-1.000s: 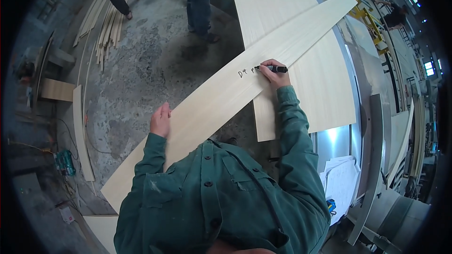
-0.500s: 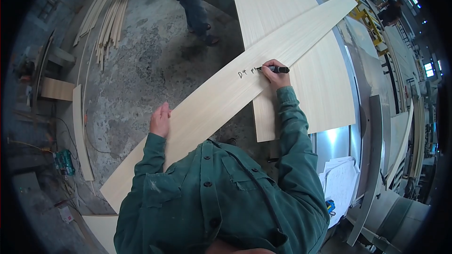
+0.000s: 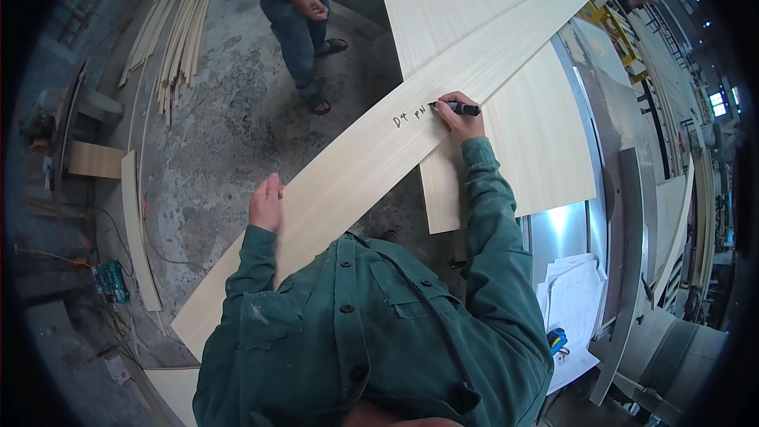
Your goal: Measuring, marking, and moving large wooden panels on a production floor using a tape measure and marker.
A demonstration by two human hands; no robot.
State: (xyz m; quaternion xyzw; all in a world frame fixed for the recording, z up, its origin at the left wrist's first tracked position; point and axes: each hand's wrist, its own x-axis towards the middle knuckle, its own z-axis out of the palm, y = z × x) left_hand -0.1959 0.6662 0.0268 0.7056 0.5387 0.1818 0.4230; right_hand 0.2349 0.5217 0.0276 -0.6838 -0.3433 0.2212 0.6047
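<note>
A long pale wooden strip lies diagonally across a wider pale wooden panel. My right hand grips a black marker, its tip on the strip beside a few black handwritten marks. My left hand rests flat with its fingers together on the strip's left edge, holding nothing. Both my sleeves are dark green.
Another person in jeans and sandals stands on the concrete floor beyond the strip. Thin wooden slats lie at the upper left. White papers and a blue object sit at the lower right. A green tool lies left.
The other person has walked closer and to the right along the floor. More black marks stand on the strip, and my right hand with the marker has shifted slightly right.
</note>
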